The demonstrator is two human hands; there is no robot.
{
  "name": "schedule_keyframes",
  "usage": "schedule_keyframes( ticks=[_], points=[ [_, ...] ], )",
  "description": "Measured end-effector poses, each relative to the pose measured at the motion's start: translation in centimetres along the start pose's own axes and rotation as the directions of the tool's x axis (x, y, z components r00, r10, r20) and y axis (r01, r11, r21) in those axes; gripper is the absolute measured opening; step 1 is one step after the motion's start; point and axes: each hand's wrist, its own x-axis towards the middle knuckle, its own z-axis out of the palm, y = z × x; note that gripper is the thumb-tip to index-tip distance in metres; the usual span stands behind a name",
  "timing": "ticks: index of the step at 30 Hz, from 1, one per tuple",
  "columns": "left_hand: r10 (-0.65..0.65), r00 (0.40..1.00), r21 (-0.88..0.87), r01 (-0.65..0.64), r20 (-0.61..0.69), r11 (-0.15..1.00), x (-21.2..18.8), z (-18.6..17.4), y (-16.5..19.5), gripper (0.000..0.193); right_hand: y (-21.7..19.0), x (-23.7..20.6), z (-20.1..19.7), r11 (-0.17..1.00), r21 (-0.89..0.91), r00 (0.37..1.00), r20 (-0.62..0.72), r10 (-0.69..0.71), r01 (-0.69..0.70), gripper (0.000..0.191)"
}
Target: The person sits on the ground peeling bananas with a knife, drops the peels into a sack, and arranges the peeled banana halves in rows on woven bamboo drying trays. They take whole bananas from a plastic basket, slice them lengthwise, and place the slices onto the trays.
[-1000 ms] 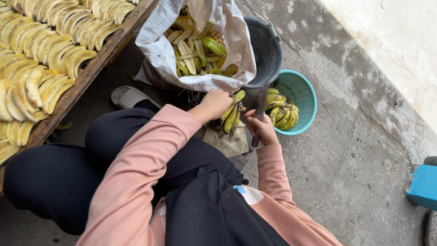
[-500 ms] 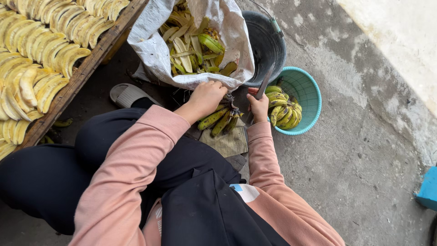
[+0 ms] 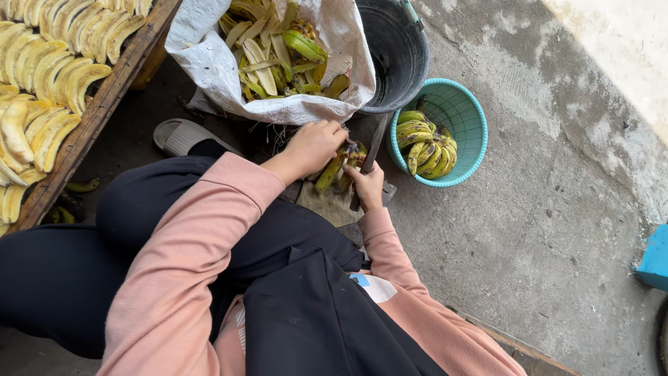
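yellow-green banana bunch [image 3: 335, 169] in left hand [image 3: 314, 146]; right hand [image 3: 367, 184] grips one knife [image 3: 371, 159].

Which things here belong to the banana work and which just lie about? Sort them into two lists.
In use:
left hand
right hand
banana bunch
knife
peel sack
teal basket
peeled-banana tray

Lying about:
sandal
dark bucket
blue box

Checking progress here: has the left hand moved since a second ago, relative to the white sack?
Yes. The left hand moved up toward the white sack, its fingers now at the sack's lower edge, above the banana bunch.
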Motion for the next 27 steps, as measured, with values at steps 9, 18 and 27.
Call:
schedule_keyframes(
  ticks=[9,18,27],
  points=[
    [0.275,0.943,0.257,-0.317,0.185,0.913,-0.4,5.9,-0.5,0.017,-5.0,-0.9,-5.2,0.961,-0.259,0.891,0.408,0.198,-0.094,0.041],
    [0.308,0.934,0.226,-0.344,0.178,0.911,1.4,6.4,-0.8,0.017,-10.7,-3.2,-10.2,0.970,0.227,0.910,0.414,-0.019,-0.083,0.042],
    [-0.218,0.776,-0.805,0.561,0.592,-0.192,6.2,-1.9,-1.1,0.053,-19.7,1.6,2.3,0.796,0.315,0.843,-0.031,-0.536,0.518,0.035]
  ],
)
